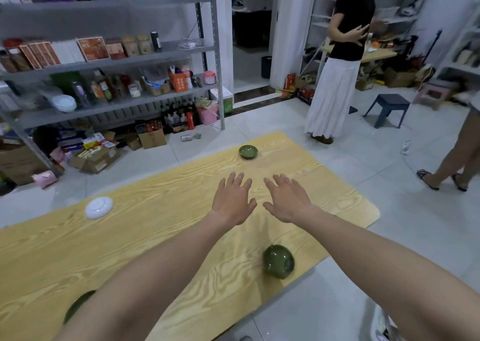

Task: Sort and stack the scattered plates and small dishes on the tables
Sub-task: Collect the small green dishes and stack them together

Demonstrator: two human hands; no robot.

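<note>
Head view; clock directions are read from the gap between the 2 hands. A metal shelving rack (109,63) loaded with boxes, jars and bottles stands at 10 o'clock, on the tiled floor beyond the tabletop (161,237), a pale wood-grain surface.

At 8 o'clock a green plate (78,305) lies on the tabletop near its front edge, largely hidden under the left forearm. At 9 o'clock, well apart from every other dish, a white dish (99,207) lies flat near the far left edge.

The left hand (232,200) is held palm down over the middle of the tabletop, fingers straight and spread, holding nothing. At 12 o'clock a small green bowl (248,151) stands upright near the far edge, just beyond the fingertips. At 6 o'clock a dark green bowl (278,261) lies near the right edge, apparently overturned, between the 2 forearms.

The right hand (287,200) lies just beside the left, likewise palm down, spread and holding nothing. Whether either hand touches the surface cannot be told.

At 1 o'clock a person in a black top and white skirt (337,81) stands on the floor. A dark stool (389,107) is at 2 o'clock, and a second person's legs (454,153) at 3 o'clock.
</note>
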